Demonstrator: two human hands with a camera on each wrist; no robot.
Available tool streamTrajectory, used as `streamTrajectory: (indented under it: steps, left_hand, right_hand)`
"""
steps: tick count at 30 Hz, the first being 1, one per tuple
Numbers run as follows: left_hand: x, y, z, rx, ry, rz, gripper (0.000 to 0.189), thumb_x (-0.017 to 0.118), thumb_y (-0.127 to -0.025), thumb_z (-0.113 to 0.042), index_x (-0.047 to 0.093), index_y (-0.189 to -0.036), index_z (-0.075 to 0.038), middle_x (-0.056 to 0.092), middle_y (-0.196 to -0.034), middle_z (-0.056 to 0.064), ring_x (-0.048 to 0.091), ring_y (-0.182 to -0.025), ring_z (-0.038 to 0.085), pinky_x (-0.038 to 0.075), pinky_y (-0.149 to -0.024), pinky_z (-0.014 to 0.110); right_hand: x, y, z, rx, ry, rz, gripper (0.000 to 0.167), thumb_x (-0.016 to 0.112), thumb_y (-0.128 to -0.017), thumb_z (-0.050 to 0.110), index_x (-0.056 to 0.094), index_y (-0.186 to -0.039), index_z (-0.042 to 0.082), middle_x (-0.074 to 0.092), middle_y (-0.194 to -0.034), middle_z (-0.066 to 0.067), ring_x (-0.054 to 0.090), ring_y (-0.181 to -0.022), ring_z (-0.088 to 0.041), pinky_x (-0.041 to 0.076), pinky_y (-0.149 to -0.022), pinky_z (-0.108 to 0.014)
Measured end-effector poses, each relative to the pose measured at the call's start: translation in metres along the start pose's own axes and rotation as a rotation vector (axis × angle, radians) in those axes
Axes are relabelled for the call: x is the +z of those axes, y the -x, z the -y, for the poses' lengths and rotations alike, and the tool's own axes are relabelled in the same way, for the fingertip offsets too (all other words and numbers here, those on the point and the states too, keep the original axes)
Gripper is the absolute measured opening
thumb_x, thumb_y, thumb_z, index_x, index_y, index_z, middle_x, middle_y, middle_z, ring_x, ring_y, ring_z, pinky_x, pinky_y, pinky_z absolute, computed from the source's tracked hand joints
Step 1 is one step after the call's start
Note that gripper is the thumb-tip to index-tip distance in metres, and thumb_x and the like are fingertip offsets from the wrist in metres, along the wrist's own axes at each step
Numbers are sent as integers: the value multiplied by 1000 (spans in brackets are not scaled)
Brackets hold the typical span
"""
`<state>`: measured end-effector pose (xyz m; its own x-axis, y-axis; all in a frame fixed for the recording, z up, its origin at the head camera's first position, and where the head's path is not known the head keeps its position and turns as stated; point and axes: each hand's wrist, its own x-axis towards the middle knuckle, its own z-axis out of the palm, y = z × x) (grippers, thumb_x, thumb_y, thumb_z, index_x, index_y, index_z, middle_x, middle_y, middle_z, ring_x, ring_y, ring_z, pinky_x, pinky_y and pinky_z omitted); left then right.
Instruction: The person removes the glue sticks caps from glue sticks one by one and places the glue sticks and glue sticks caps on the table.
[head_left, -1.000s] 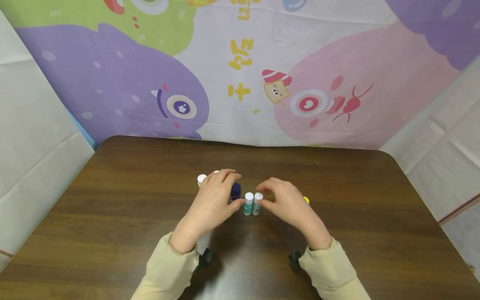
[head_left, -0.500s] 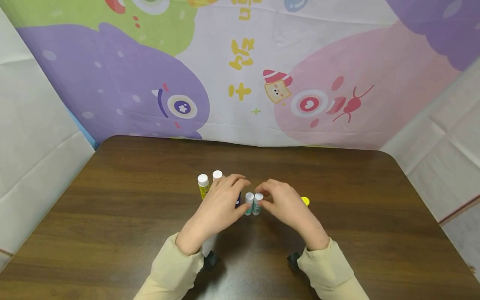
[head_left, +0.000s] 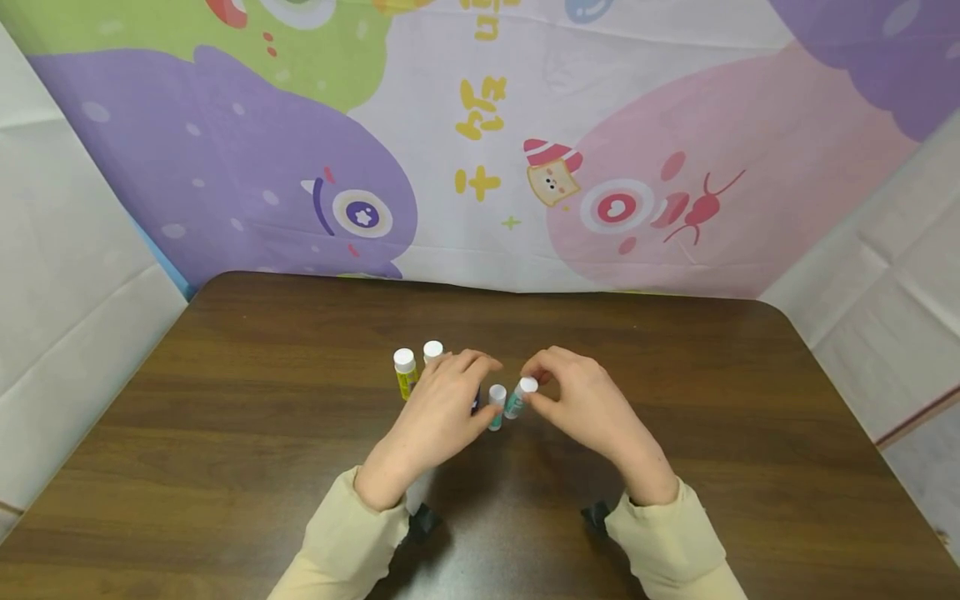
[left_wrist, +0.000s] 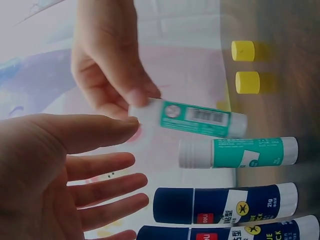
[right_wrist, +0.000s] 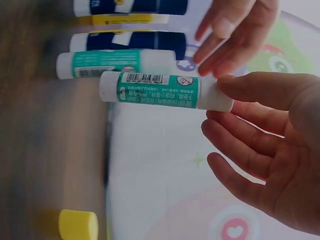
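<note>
My right hand [head_left: 588,404] pinches a green-and-white glue stick [right_wrist: 155,90] by its white cap, between thumb and fingers. Tilted, this stick hangs above the table beside a matching green glue stick [left_wrist: 255,152], which stands upright. My left hand [head_left: 438,404] has its fingers extended, with the thumb near the standing green stick in the head view. Two navy glue sticks stand in a line beyond the green one, the nearer navy glue stick [left_wrist: 240,205] fully visible in the left wrist view. From the head, my left hand mostly hides them.
A yellow glue stick [head_left: 406,375] with a white cap stands at the left, with another white cap [head_left: 433,350] beside it, partly hidden by my left hand. Two small yellow cylinders [left_wrist: 247,82] stand on the right side of the brown table [head_left: 712,400]. A printed cloth [head_left: 480,242] hangs behind.
My right hand has lifted the green glue stick off the table and tilted it, moving slightly right. My left hand shifted a little right earlier, then stayed put.
</note>
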<state>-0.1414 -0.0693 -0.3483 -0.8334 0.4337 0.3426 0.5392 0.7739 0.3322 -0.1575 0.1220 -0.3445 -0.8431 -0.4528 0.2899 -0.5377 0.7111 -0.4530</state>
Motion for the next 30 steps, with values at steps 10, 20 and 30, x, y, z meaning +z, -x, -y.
streamTrajectory:
  steps: [10,20,30]
  left_hand:
    - [3,0,-2,32,31,10,40,72,-77,-22,60,-112,-6,62,-107,3,57,-100,20,37,-97,38]
    - [4,-1,-4,42,35,-14,35,72,-77,-22,62,-107,-8,63,-103,0,58,-96,17,38,-95,37]
    - [6,-1,-5,72,34,-47,17,71,-77,-20,63,-90,-12,63,-94,-1,58,-88,15,39,-94,40]
  right_hand:
    - [-11,5,6,-15,-51,1,18,72,-77,19,62,-91,15,60,-86,9,57,-80,-7,45,-67,-27]
    - [-17,6,11,-75,-137,-56,17,72,-77,16,61,-90,16,60,-86,11,59,-80,-4,46,-68,-25]
    - [-19,7,13,-72,-156,-88,21,73,-76,17,60,-92,15,60,-88,10,59,-81,-4,48,-71,-25]
